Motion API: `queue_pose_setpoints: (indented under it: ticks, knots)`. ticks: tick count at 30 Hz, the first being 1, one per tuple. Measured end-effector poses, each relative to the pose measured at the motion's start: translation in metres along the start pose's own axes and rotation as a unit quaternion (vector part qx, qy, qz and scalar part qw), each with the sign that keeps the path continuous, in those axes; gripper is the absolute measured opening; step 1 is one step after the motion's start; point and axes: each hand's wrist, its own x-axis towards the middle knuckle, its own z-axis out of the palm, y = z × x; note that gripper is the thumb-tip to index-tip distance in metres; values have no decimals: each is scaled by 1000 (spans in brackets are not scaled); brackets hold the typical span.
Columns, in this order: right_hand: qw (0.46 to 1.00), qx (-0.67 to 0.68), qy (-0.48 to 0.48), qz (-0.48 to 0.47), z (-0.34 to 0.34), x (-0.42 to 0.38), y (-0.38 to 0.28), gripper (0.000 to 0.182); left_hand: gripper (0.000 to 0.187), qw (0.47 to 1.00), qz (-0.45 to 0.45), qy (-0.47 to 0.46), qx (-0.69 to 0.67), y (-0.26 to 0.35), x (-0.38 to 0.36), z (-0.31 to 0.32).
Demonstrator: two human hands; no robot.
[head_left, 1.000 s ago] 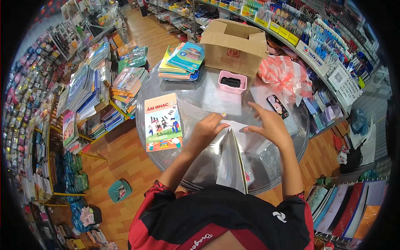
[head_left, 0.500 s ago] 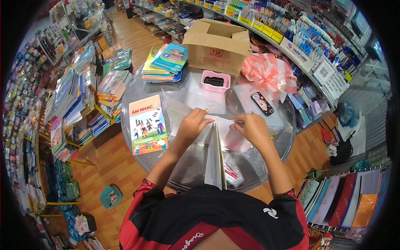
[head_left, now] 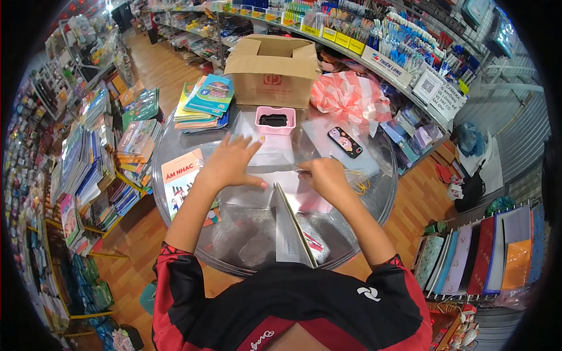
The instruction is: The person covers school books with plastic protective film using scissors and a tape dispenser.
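Observation:
My left hand point(head_left: 233, 165) is open, its fingers spread over a book point(head_left: 293, 228) that stands partly open, edge-on to me, at the front of the round table point(head_left: 228, 248). The fingers of my right hand point(head_left: 322, 176) are pinched at the upper edge of the book's pinkish-white cover sheet point(head_left: 304, 196). An orange-topped music book point(head_left: 182, 175) lies left of my left forearm, which partly covers it. Beyond my hands, clear plastic sheets point(head_left: 275, 149) lie flat below a pink tray point(head_left: 275, 120) holding something black.
At the table's back stand a cardboard box point(head_left: 269, 88), a stack of books point(head_left: 205, 102) and a pink-white ribbon bundle point(head_left: 348, 99). A phone point(head_left: 345, 142) rests on plastic at the right. Book piles point(head_left: 88, 152) stand left, and shelves of pens point(head_left: 351, 44) curve behind.
My left hand has let go of the sheet and moved left and up, its fingers spreading. My right hand stays at the sheet. The view has shifted, so the table appears further left.

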Motion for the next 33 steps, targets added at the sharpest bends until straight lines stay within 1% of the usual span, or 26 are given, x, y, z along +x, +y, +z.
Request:
queue_pose_setpoints:
  ticks: [1,3,4,6,7,9,10,12,13,14,16,17,18,19,20,21,22,23,25,26,27,28,29,33]
  knots:
    - [1000,-2,2,2,0,0,0,16,84,1000,3,1,0,3,2,-1]
    - [1000,0,8,8,0,-1,1,17,65,986,-69,-142,-50,11,6,-7]
    - [1000,-1,11,12,1,0,2,17,65,987,-64,-141,-49,12,5,-3]
    - [1000,10,27,11,5,-1,5,16,49,997,-47,-60,-28,12,0,7]
    - [999,9,28,16,6,-1,6,16,49,997,-42,-61,-28,14,-2,9]
    - [999,15,52,2,8,-1,8,14,38,996,-74,-22,-40,20,-7,12]
    - [998,11,57,7,9,-1,8,14,38,997,-67,-19,-40,21,-10,20]
    - [998,23,66,2,12,-1,9,14,34,989,-37,141,-4,17,-17,41]
    - [994,53,94,-6,19,-1,13,11,33,985,-29,171,-4,19,-19,43]
    - [993,48,104,2,23,0,16,11,33,984,-16,176,-5,20,-21,43]
    - [987,30,151,-54,28,-2,17,8,35,981,-42,188,12,23,-25,41]
    - [989,38,135,-46,28,-3,17,6,35,982,-28,186,7,23,-28,44]
    - [989,33,140,-32,29,-4,18,6,39,982,-35,188,5,22,-29,47]
    - [984,31,165,-58,30,-4,18,7,43,981,-43,190,2,22,-29,50]
    - [978,28,187,-85,31,-5,18,8,43,981,-31,190,-4,23,-30,52]
    - [981,35,170,-90,30,-5,19,14,48,981,-42,189,2,24,-30,53]
    - [981,29,172,-81,30,-6,20,14,54,980,-54,190,9,26,-31,54]
    - [978,32,181,-96,30,-7,21,17,60,982,-55,181,17,25,-33,57]
    - [976,38,184,-110,33,-7,23,25,58,980,-56,190,25,28,-33,59]
    - [976,34,187,-106,34,-8,23,25,56,978,-65,197,37,28,-34,60]
    - [974,34,195,-112,34,-8,22,28,54,979,-79,186,29,27,-34,64]
    - [971,33,204,-118,33,-9,22,30,54,979,-75,187,28,28,-36,66]
    - [974,41,190,-115,31,-12,22,36,53,977,-85,194,37,30,-36,67]
    - [973,57,201,-102,28,-13,18,35,52,967,-107,219,77,29,-38,78]
